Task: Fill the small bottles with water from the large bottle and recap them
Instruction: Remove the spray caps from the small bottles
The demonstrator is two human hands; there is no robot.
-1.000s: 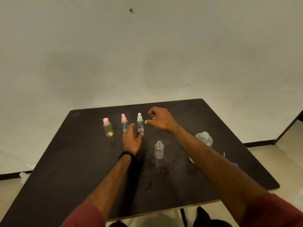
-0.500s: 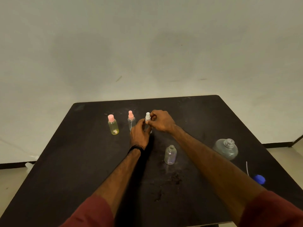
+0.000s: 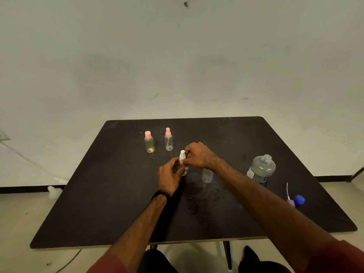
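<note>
Gripping a small clear spray bottle with a white cap (image 3: 182, 157) near the centre of the dark square table (image 3: 110, 194), our left hand (image 3: 169, 177) is wrapped around its body while our right hand (image 3: 199, 155) pinches the cap from the 3 o'clock side. At 11 o'clock stand a yellow-tinted small bottle with a pink cap (image 3: 149, 142) and, just beside it, a clear spray bottle with a pink nozzle (image 3: 168, 139). An uncapped clear small bottle (image 3: 207, 175) sits just right of our hands; whether any bottle holds water we cannot tell. At 3 o'clock stands the large clear uncapped bottle (image 3: 262, 168); a round blue cap (image 3: 299, 200) and a lilac spray nozzle with its tube (image 3: 290, 201) lie at 4 o'clock
</note>
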